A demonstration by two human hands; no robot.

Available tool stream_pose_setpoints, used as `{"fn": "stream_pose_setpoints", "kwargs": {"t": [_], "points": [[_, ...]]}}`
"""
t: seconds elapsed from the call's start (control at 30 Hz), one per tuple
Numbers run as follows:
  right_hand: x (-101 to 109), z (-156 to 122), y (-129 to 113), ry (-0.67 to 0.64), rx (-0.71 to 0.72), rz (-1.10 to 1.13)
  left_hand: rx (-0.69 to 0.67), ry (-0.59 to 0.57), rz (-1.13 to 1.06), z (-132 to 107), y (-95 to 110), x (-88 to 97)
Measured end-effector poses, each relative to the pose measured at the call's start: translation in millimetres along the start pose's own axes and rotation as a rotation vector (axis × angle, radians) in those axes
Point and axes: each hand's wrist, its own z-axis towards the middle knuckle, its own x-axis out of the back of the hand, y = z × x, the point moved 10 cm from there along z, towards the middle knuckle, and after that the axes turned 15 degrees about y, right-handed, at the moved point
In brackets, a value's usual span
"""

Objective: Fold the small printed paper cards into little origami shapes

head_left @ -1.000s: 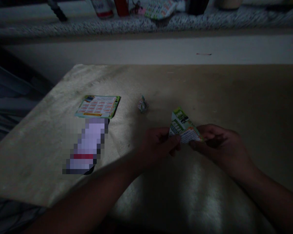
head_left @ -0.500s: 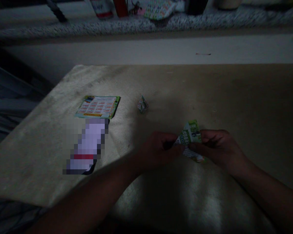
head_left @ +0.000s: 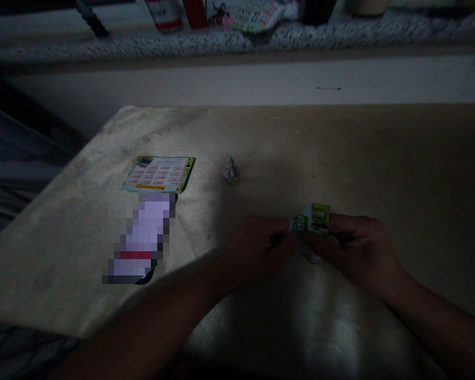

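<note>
A small piece of folded printed paper [head_left: 319, 215], green and white, is held between both hands above the table. My left hand [head_left: 261, 243] pinches its left end with thumb and fingers. My right hand [head_left: 356, 243] grips it from the right, the thumb lying across its front. The fingers cover part of the paper, so its full shape is hidden. Farther back on the table stands a small folded paper piece [head_left: 231, 171], apart from both hands.
On the left of the table [head_left: 63, 253] lies a stack of printed leaflets [head_left: 158, 173], with a phone [head_left: 144, 232], its screen blurred out, just in front. Behind the table, a speckled stone ledge [head_left: 206, 45] carries a red-and-white container [head_left: 164, 15] and a printed bag [head_left: 257, 16].
The paper's top point has tipped to the right, and its upper part looks squarer now. My right hand has shifted slightly right and down, still gripping. Everything on the table stays put.
</note>
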Motion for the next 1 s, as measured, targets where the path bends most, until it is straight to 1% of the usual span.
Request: {"fn": "stream_pose_setpoints", "kwargs": {"t": [0.07, 0.2, 0.3, 0.4, 0.5, 0.57, 0.67, 0.73, 0.87, 1.0], "points": [[2, 0, 2, 0.017, -0.019, -0.010, -0.016, -0.007, -0.019, 0, 2, -0.8], [-3, -1, 7, -0.035, -0.097, 0.036, -0.104, -0.047, -0.018, -2, 13, -3.7], [-5, 0, 6, -0.047, -0.117, 0.082, -0.124, -0.068, -0.012, -3, 14, -5.2], [-3, 1, 8, -0.026, -0.097, 0.076, -0.120, -0.060, -0.011, -1, 11, -2.9], [-2, 1, 12, -0.022, -0.081, 0.060, -0.069, -0.059, 0.043, 2, 4, 0.3], [-4, 1, 14, -0.033, -0.095, 0.070, -0.047, -0.077, 0.052, 3, 2, 1.0], [-7, 0, 13, -0.054, -0.126, 0.099, -0.064, -0.135, -0.027, 2, 7, -2.7], [-7, 1, 12, -0.060, -0.138, 0.111, -0.053, -0.154, -0.073, 1, 7, -4.9], [-7, 1, 13, -0.066, -0.154, 0.131, 0.000, -0.120, -0.066, 2, -2, -4.6], [-11, 0, 12, -0.103, -0.133, 0.120, -0.015, -0.046, -0.024, 6, -4, 2.1]]}}
